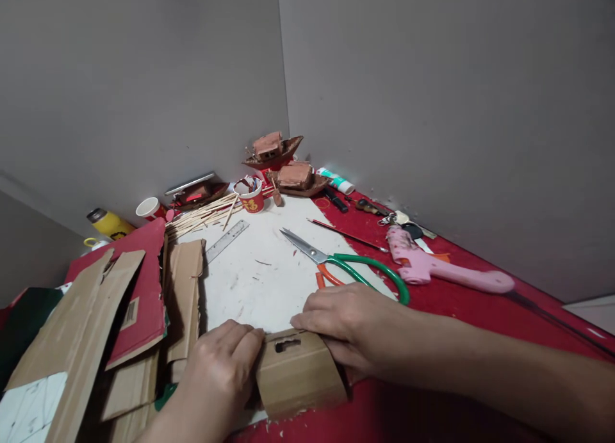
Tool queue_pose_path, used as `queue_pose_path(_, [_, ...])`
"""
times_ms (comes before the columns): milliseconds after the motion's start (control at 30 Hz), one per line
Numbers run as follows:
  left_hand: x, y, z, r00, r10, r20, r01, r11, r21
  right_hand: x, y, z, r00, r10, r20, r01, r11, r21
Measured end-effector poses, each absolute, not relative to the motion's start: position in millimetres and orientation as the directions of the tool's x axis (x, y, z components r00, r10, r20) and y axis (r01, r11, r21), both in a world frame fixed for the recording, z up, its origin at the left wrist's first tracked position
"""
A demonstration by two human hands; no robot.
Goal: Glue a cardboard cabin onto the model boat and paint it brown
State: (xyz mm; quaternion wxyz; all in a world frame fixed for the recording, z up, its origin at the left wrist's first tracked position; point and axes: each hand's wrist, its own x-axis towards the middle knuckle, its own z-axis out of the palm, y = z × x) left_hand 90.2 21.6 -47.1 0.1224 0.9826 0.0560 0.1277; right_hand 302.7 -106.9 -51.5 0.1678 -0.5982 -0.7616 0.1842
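A curved piece of brown cardboard (302, 379) with a ragged slot cut near its far edge stands at the front of the white sheet. My left hand (223, 366) grips its left side, fingers curled over the far corner. At the right side, my right hand (343, 321) holds the same piece, with fingers bent over its far edge and the thumb hidden. Just beyond my right hand lie large scissors (314, 254) with green and orange handles, blades slightly apart.
Stacked cardboard sheets (72, 340) fill the left. A pink glue gun (446, 270) lies right. Farther back are a ruler (228, 240), wooden sticks (206, 211), a paper cup (252, 196), a pencil (346, 233) and model boats (295, 176). Grey walls (432, 97) meet behind the table.
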Motion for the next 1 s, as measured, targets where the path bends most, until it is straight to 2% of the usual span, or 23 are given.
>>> queue_pose_path(133, [89.1, 19.8, -46.8, 0.975, 0.035, 0.219, 0.004, -0.99, 0.138, 301.4, -108.6, -52.8, -0.241, 0.97, 0.032, 0.864, 0.229, -0.449])
queue_pose_path(267, [90.0, 16.9, -47.3, 0.969, -0.03, 0.247, -0.046, -0.997, 0.061, 299.2, -112.5, -58.6, -0.299, 0.945, 0.134, 0.883, 0.327, -0.336])
queue_pose_path(400, [91.7, 14.8, -50.7, 0.954, -0.02, 0.298, -0.042, -0.997, 0.069, 298.7, -115.0, -65.4, -0.315, 0.932, 0.178, 0.886, 0.357, -0.297])
queue_pose_path(567, [93.3, 12.9, -51.7, 0.978, 0.048, 0.201, 0.021, -0.991, 0.132, 297.0, -114.3, -69.5, -0.275, 0.953, 0.123, 0.896, 0.301, -0.326])
queue_pose_path(900, [94.2, 5.1, -44.9, 0.971, -0.092, 0.221, -0.096, -0.995, 0.006, 287.4, -114.7, -57.7, -0.287, 0.956, 0.054, 0.911, 0.29, -0.294])
queue_pose_path(1000, [94.3, 4.0, -44.2, 0.969, -0.12, 0.214, -0.124, -0.992, 0.006, 285.2, -112.7, -58.2, -0.3, 0.954, 0.027, 0.909, 0.294, -0.296])
